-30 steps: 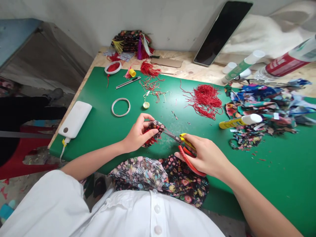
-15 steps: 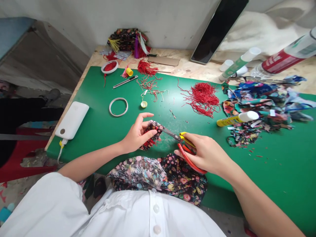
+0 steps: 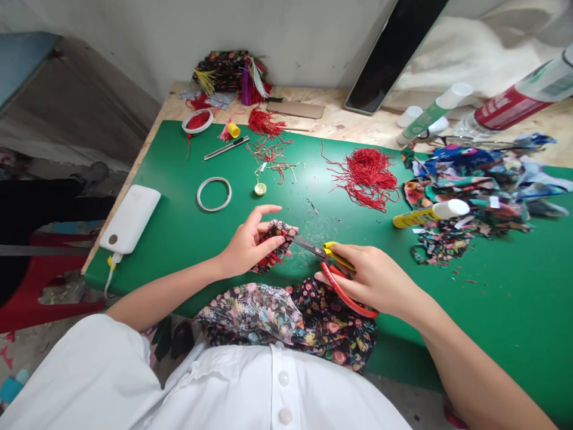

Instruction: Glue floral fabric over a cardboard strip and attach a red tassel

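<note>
While scissors snip the fabric piece, bare mat surrounds both.

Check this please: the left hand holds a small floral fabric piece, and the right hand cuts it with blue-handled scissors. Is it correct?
Not quite: the scissors have red and yellow handles, not blue, as the head view shows. The left hand does hold the small floral fabric piece, and the right hand cuts it.

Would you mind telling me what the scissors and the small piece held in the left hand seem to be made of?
The scissors look like grey metal blades, dull in finish, with glossy red and yellow handles, probably plastic. The small piece in the left hand seems to be dark floral-printed fabric, matte and soft-looking, with red thread fringe at its edge. The right hand grips the handles.
</note>
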`<state>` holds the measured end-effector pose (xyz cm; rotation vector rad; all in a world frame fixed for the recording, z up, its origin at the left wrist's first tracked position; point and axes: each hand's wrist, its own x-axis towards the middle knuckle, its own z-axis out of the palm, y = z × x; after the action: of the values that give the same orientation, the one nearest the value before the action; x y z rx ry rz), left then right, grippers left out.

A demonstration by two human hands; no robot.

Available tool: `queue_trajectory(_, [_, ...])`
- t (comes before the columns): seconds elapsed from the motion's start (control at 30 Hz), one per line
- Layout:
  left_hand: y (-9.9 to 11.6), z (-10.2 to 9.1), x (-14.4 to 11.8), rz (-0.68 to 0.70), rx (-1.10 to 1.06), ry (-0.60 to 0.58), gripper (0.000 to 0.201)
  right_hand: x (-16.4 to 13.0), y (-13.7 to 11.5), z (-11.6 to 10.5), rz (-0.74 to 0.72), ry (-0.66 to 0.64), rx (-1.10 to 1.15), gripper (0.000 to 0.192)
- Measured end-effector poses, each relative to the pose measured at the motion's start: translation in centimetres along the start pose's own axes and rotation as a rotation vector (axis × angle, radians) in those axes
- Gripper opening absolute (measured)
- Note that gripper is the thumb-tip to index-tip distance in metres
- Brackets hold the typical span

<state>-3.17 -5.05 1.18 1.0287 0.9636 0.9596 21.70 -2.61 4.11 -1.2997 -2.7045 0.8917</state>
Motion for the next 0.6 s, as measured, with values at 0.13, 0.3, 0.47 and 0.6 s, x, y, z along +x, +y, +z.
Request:
queue_trajectory(0.13, [0.1,0.0,0.0,-0.014,-0.002,0.015,0.054,0.0,-0.1,-0.1,-0.005,-0.034,0.072,0.046])
queue_trajectory(0.3, [0.5,0.1,0.0,-0.021,-0.027,0.004,0.052,0.0,-0.2,-0.3,-0.005,-0.062,0.155,0.049])
queue_trajectory(0.47, [0.9,0.1,-0.1,-0.028,-0.018,-0.002,0.052,0.0,-0.3,-0.4,0.014,-0.128,0.288,0.052])
queue_trajectory(0.6, [1.2,0.1,-0.1,-0.037,-0.017,-0.011,0.05,-0.1,-0.2,-0.4,0.053,-0.212,0.419,0.055])
